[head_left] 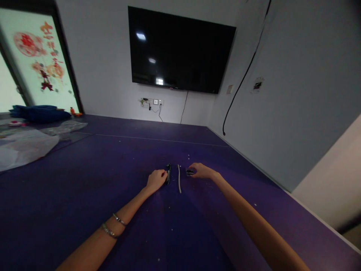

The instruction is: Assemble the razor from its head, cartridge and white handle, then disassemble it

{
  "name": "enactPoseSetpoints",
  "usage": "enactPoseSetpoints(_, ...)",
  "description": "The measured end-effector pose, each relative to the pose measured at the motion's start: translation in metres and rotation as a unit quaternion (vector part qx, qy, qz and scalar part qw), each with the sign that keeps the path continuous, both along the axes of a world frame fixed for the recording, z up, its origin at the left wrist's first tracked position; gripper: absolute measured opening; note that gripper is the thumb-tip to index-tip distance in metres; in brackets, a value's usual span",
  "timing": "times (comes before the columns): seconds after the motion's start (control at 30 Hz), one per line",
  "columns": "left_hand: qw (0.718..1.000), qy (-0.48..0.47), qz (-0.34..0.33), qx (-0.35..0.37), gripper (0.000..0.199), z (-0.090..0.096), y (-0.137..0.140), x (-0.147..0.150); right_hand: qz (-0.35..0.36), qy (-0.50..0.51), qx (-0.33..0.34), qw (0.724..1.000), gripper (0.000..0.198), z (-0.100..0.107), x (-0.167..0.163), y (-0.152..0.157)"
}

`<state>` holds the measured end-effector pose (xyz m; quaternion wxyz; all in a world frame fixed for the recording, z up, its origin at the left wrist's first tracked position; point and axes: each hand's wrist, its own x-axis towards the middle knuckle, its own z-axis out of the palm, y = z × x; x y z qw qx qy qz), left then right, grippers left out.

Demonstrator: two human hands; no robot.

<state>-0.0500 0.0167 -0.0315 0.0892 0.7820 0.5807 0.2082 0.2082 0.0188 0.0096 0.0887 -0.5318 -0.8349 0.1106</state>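
My left hand (156, 180) is closed, its thumb and fingers pinching a slim dark object (168, 174) that stands lengthwise on the purple tabletop (135, 210); its kind is too small to tell. A short, slightly bent pale grey strip (179, 178), like a piece of tube or cord, lies to its right, untouched by either hand. Farther right, my right hand (200, 171) has its fingertips on a small clear-and-dark piece (190, 172), whose kind I cannot make out. Two bracelets (109, 230) circle my left wrist.
Crumpled clear plastic (28, 146) and a dark blue cloth bundle (41, 113) lie at the far left. A wall borders the right edge, with a black cable (245, 75) hanging down it. Beyond the table, a television (180, 49) hangs above wall sockets (155, 102). Small white specks dot the surface.
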Motion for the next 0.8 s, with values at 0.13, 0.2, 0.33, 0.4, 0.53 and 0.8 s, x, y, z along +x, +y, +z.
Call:
enactPoseSetpoints(0.13,1.000,0.003,-0.003,0.004,0.038,-0.001,0.000,0.000,-0.006,-0.010,-0.010,1.000,0.043,-0.004,-0.012,0.008)
enactPoseSetpoints(0.2,1.000,0.006,-0.002,0.002,0.038,-0.001,0.000,0.000,-0.012,-0.011,-0.018,1.000,0.043,-0.006,-0.013,0.009)
enactPoseSetpoints(0.33,1.000,0.009,-0.001,-0.003,0.038,0.001,-0.001,0.000,-0.013,-0.006,-0.034,0.999,0.042,-0.009,-0.011,0.011)
enactPoseSetpoints(0.4,1.000,0.008,-0.004,0.000,0.038,0.001,-0.002,0.000,-0.018,0.000,-0.041,0.999,0.043,-0.011,-0.010,0.012)
enactPoseSetpoints(0.53,1.000,0.008,-0.008,0.002,0.038,0.000,-0.001,-0.001,-0.030,0.007,-0.036,0.999,0.052,-0.014,-0.009,0.014)
enactPoseSetpoints(0.8,1.000,-0.011,-0.015,0.018,0.039,-0.005,0.004,-0.002,-0.036,0.047,0.001,0.998,0.058,-0.014,0.003,0.010)
